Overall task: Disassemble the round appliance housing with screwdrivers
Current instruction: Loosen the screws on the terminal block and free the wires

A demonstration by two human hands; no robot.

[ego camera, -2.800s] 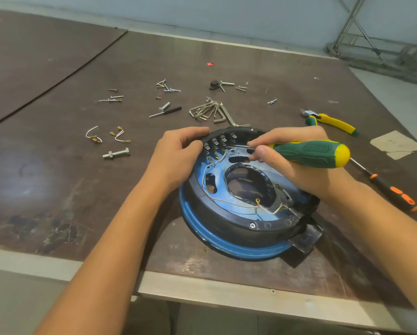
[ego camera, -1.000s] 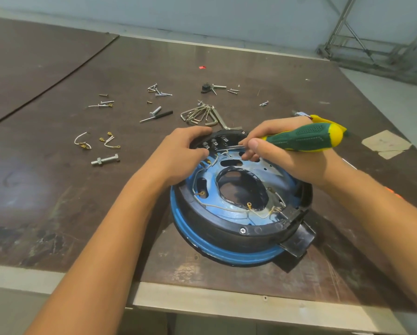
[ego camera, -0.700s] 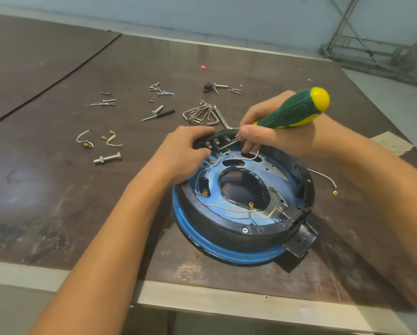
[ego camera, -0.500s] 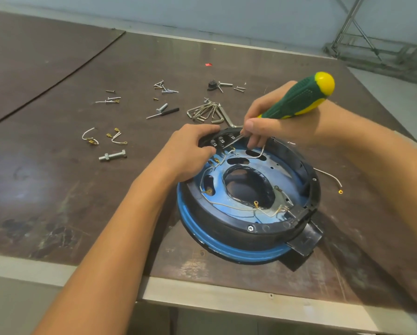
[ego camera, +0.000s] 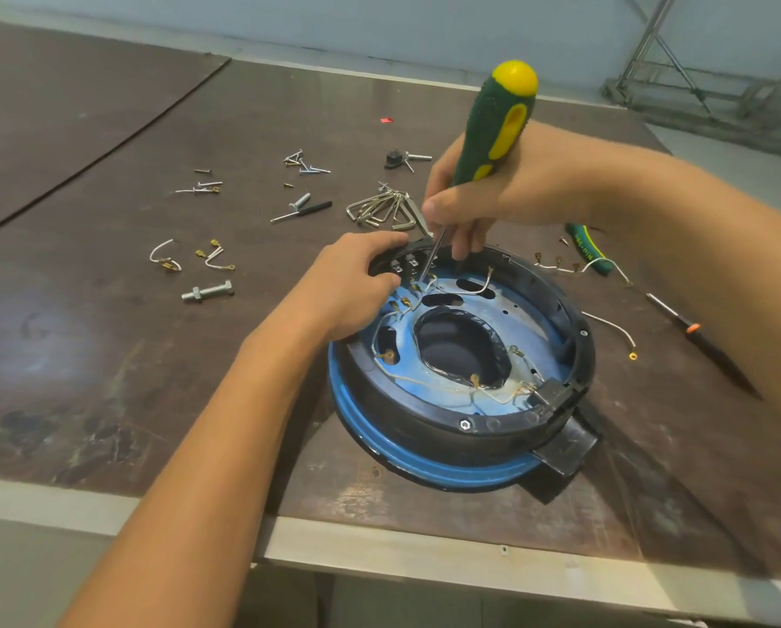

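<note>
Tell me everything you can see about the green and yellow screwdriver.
The screwdriver has a chunky green handle with yellow inlays and a yellow cap, dimpled like rubbery plastic, and a thin bare metal shaft. It stands nearly upright, cap up. The right hand grips the handle's lower half. The tip points down at the metal terminals inside the far rim of the round housing, which the left hand holds. Whether the tip touches one is unclear.

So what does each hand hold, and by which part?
Right hand grips the screwdriver low on its handle; left hand holds the housing by its far rim.
</note>
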